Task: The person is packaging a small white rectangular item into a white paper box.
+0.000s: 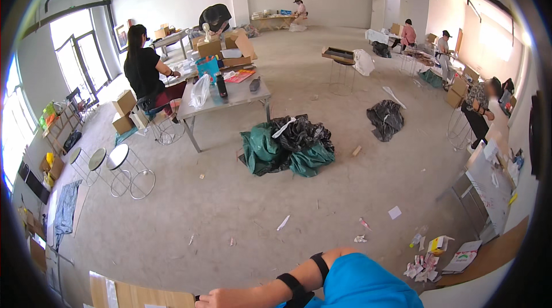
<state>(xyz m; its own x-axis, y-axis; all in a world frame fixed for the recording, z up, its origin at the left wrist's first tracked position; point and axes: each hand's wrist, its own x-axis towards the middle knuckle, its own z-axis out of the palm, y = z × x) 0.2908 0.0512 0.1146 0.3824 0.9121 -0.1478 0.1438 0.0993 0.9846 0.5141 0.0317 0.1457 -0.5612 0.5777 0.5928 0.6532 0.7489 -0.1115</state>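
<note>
- Lying at the wood-grain panel's (150, 298) right end, the right hand (221, 299) is cropped below (the left is out of view); its grip cannot be told.
- The panel sits lower left; what is done or left cannot be judged.

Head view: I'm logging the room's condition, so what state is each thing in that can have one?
Wooden board: partly out of frame.
Hand: at the board's edge; grip unclear.
Three stools: upright.
Black bottle: upright on the table.
Flapped cardboard box: open.
Green and black bags: crumpled, heaped on the floor.
Single black bag: crumpled.
White paper square: lying flat.
</note>
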